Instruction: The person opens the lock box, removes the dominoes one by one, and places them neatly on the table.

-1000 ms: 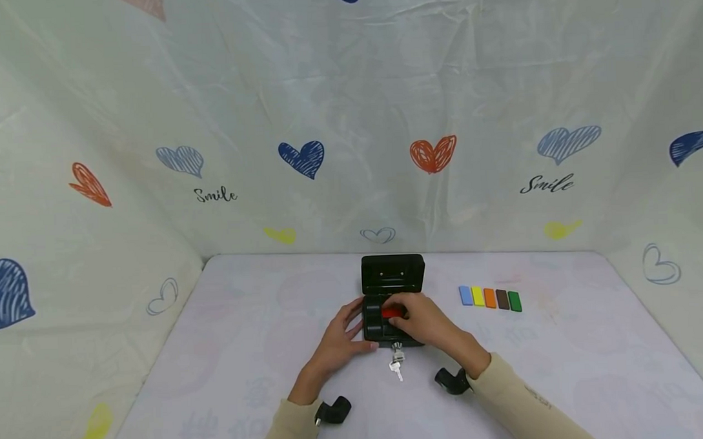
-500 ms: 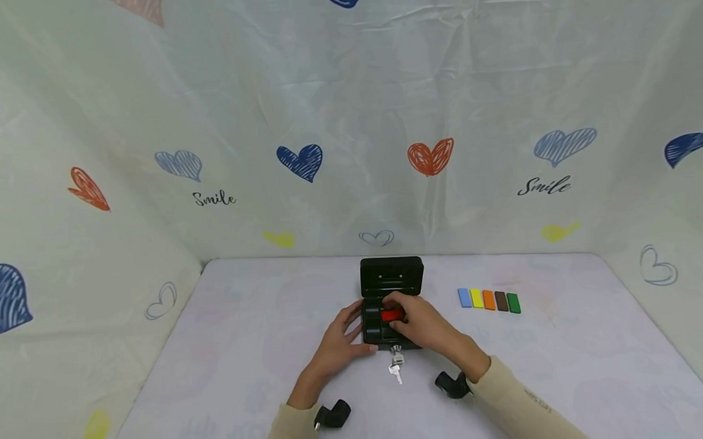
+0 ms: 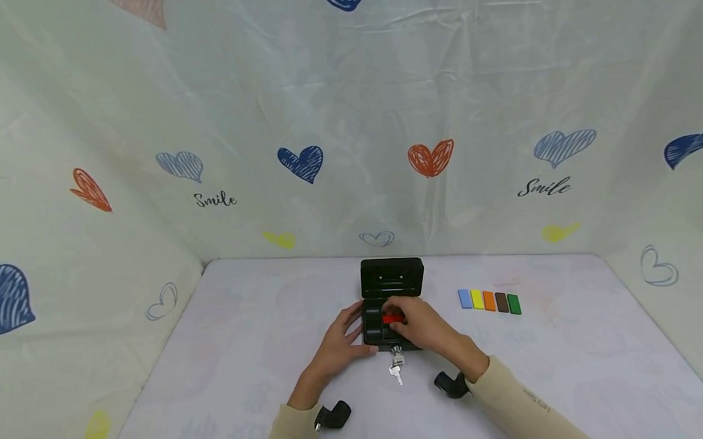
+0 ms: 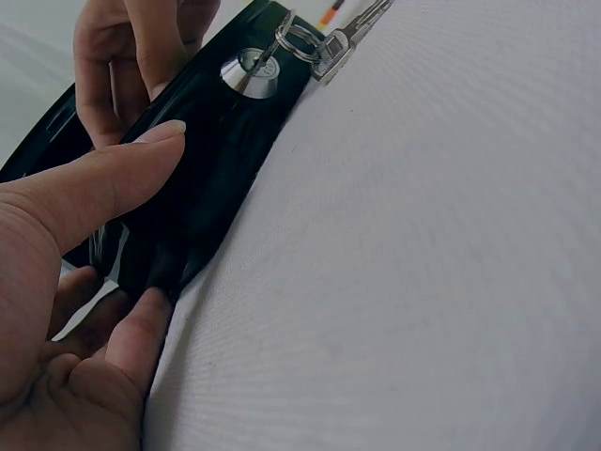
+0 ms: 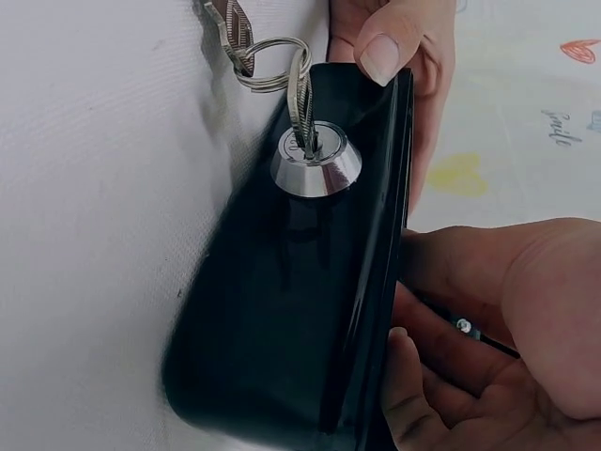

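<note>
A small black cash box (image 3: 372, 325) stands on the table with its lid (image 3: 391, 277) raised at the back. My left hand (image 3: 338, 343) grips the box's front left corner, thumb on the front edge and fingers along the side. Over the tray, my right hand (image 3: 421, 320) pinches a red block (image 3: 392, 319) between thumb and fingers. The box wall hides the block in both wrist views. A key sits in the silver lock (image 5: 316, 174) on the box front, and a ring (image 5: 272, 64) links it to a hanging key (image 3: 396, 371).
Right of the box lies a row of flat coloured blocks: light blue (image 3: 465, 299), yellow (image 3: 477, 299), orange (image 3: 489, 301), brown (image 3: 502, 303) and green (image 3: 514, 304). White sheeting with printed hearts (image 3: 300, 164) hangs behind the white table (image 3: 262, 313).
My right hand has shifted slightly toward the box front with the red block, of which a thinner strip shows. My left hand has stayed on the corner. The head view has tilted a little.
</note>
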`<state>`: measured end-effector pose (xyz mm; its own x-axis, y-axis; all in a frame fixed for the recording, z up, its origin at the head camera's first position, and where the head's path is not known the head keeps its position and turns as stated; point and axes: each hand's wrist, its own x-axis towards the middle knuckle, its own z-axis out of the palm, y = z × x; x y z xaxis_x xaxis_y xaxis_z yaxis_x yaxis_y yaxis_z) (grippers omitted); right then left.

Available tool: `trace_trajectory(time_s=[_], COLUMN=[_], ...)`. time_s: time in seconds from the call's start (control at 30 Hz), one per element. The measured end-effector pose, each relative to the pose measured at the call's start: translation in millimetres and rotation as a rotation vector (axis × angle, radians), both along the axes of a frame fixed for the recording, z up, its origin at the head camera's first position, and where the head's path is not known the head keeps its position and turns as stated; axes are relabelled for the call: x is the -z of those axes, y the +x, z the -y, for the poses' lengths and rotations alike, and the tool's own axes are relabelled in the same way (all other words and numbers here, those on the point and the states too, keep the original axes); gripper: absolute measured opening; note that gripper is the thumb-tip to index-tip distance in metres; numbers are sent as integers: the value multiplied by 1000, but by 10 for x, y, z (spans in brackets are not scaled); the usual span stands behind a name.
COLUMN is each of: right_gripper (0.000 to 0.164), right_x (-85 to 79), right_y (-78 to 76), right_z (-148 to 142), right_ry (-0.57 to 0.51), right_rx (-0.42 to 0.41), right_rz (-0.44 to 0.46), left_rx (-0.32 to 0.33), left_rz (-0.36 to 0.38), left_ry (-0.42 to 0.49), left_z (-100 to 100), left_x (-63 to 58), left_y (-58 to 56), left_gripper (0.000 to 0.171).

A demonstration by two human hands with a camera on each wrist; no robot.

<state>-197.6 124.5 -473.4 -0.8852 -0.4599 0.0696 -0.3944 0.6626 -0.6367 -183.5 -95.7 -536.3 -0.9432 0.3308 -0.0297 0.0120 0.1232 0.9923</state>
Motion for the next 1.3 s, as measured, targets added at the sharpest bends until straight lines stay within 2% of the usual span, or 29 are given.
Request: trace_trajectory(time_s=[0.5,0.73,1.3], right_gripper=[21,18,19], right_x=[12,6,22], right_y=[11,0,5], right_z=[6,14,-19], right_ry=[-18,-21,-4], right_rx=[-2,25,3], right_rz=[-63,-46,-40], left_rx=[-1,-6,-4], left_rz=[3,9,15], left_ry=[-4,-1,-6], left_z=[-2,-6,-4], left_x=[-11,-8,-21], left_y=[13,7,13], left_gripper=[98,99,99])
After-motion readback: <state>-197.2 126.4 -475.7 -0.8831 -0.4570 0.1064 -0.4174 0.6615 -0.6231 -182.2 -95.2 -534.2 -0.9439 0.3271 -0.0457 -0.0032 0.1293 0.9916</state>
